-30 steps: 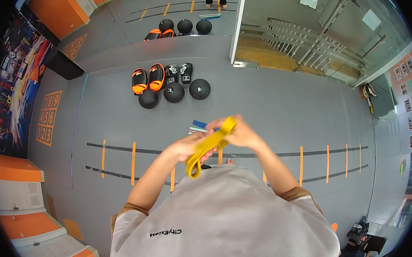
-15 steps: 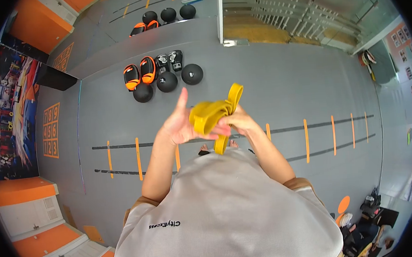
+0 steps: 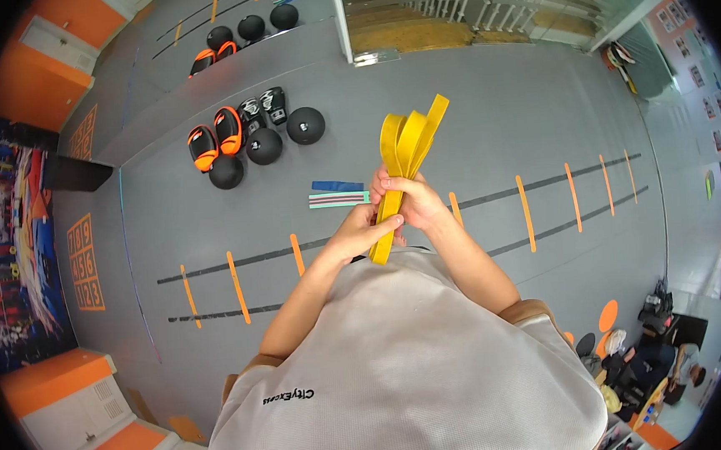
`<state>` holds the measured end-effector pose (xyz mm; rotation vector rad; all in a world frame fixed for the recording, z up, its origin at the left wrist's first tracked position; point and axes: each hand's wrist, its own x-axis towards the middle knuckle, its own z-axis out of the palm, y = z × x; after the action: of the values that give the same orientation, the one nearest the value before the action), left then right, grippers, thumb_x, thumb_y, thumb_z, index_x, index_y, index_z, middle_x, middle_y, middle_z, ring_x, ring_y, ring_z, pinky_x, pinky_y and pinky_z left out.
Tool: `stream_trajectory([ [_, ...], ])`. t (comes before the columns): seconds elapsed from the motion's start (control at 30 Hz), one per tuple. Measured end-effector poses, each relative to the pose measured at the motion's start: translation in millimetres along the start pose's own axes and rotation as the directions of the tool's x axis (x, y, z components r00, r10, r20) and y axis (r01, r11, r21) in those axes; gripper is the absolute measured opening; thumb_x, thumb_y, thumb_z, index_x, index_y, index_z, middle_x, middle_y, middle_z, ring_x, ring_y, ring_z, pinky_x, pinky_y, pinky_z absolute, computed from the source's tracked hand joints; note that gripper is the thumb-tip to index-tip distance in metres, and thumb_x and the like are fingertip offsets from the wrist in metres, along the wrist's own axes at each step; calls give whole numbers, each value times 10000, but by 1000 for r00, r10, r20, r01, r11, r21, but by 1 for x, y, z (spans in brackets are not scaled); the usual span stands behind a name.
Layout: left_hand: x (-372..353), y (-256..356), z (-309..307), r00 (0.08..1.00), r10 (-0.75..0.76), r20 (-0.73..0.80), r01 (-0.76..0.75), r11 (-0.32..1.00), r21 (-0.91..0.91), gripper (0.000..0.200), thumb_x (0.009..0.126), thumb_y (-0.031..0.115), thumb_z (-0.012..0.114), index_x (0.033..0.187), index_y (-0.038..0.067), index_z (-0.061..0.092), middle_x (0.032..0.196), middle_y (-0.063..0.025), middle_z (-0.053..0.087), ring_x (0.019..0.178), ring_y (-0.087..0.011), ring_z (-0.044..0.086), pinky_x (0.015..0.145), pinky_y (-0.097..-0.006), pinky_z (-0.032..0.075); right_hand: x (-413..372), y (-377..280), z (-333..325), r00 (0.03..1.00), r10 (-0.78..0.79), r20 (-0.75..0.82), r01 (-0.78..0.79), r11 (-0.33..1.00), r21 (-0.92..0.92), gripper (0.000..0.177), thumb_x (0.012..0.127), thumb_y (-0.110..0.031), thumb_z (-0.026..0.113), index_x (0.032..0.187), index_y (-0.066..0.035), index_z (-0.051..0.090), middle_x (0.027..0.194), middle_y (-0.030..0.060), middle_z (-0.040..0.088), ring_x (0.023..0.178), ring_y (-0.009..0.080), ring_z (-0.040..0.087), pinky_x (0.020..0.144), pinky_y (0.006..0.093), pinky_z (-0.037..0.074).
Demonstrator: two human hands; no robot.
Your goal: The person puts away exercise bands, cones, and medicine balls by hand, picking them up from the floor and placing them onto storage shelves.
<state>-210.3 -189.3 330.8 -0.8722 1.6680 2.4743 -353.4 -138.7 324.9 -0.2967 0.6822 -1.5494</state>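
Note:
A yellow resistance band (image 3: 405,147), folded into several layers, is held in front of my chest. Its loops fan out at the top, and its lower end hangs close to my shirt. My right hand (image 3: 413,200) is closed around the bundle at its middle. Just below, my left hand (image 3: 359,235) pinches the lower part, with the thumb lying across the band. On the floor beyond my hands lie a folded blue band (image 3: 338,186) and a striped mint, white and dark band (image 3: 338,200).
Several black balls (image 3: 264,146) sit on the grey floor ahead, beside orange-and-black pads (image 3: 228,130) and black gloves (image 3: 273,104). A ladder marking with orange rungs (image 3: 525,213) crosses the floor. A mirror stands behind, and a person (image 3: 686,365) is at the lower right.
The band has gone from a loose coil over my open left hand to a longer upright bundle. Both hands now close on it. My view has shifted, showing the two floor bands.

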Motion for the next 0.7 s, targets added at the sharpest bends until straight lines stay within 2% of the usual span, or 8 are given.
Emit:
stream_trajectory([
  [0.07, 5, 1, 3, 999, 50, 21, -50, 999, 9, 238, 885, 242, 626, 943, 12, 604, 793, -17, 618, 735, -106, 591, 650, -248, 471, -3, -3, 3, 994, -100, -40, 97, 992, -75, 176, 755, -108, 636, 880, -60, 521, 735, 55, 510, 702, 188, 515, 697, 334, 464],
  [0.2, 14, 23, -1, 992, 122, -10, -110, 925, 365, 246, 872, 205, 618, 868, -40, 596, 744, -82, 650, 687, -174, 649, 620, -297, 511, 5, 1, -1, 946, -202, -253, 227, 971, 71, 228, 773, -105, 647, 962, -45, 534, 757, 55, 534, 704, 180, 537, 691, 332, 485],
  [0.27, 15, 34, -4, 987, 160, 35, -155, 845, 512, 249, 873, 181, 609, 866, -66, 583, 715, -117, 671, 670, -218, 701, 612, -311, 544, 14, 8, -12, 856, -123, -503, 130, 991, -21, 265, 787, -90, 665, 1011, -49, 530, 760, 48, 542, 686, 163, 548, 658, 323, 492],
  [0.37, 15, 41, -13, 980, 196, 42, -173, 716, 677, 258, 822, 180, 637, 878, -68, 592, 703, -168, 671, 662, -257, 693, 621, -326, 541, 12, 7, -1, 812, -69, -579, 152, 984, 96, 295, 790, -71, 678, 1038, -57, 518, 745, 33, 532, 659, 141, 545, 620, 312, 491],
  [0.43, 14, 37, -19, 944, 318, 81, -213, 403, 890, 291, 777, 199, 663, 898, -58, 602, 716, -194, 664, 641, -300, 674, 615, -345, 534, 7, 8, 10, 805, -127, -579, 218, 972, 89, 300, 786, -61, 679, 1039, -56, 517, 737, 27, 521, 646, 137, 536, 625, 318, 487],
  [0.57, 5, 39, -18, 930, 327, 169, -287, 358, 888, 430, 724, 272, 740, 1005, -29, 616, 712, -177, 659, 681, -293, 673, 646, -353, 523, -12, 17, 20, 815, -248, -523, 422, 873, 244, 223, 792, -76, 660, 960, -90, 515, 641, -12, 462, 561, 104, 449, 584, 287, 415],
  [0.6, 3, 41, -17, 899, 358, 252, -403, 452, 796, 490, 689, 262, 771, 1040, -29, 592, 738, -172, 661, 691, -276, 672, 654, -344, 528, -26, 18, 19, 831, -297, -470, 489, 793, 363, 196, 796, -85, 652, 930, -108, 510, 608, -24, 445, 541, 96, 420, 570, 271, 389],
  [0.7, 6, 30, -5, 742, 413, 528, -658, 600, 456, 602, 629, 202, 826, 1101, -22, 527, 792, -154, 662, 717, -234, 669, 654, -325, 525, -70, 23, 31, 706, -450, -547, 671, 672, 312, 227, 806, -136, 655, 669, -117, 474, 536, -20, 434, 495, 103, 403, 548, 271, 359],
])
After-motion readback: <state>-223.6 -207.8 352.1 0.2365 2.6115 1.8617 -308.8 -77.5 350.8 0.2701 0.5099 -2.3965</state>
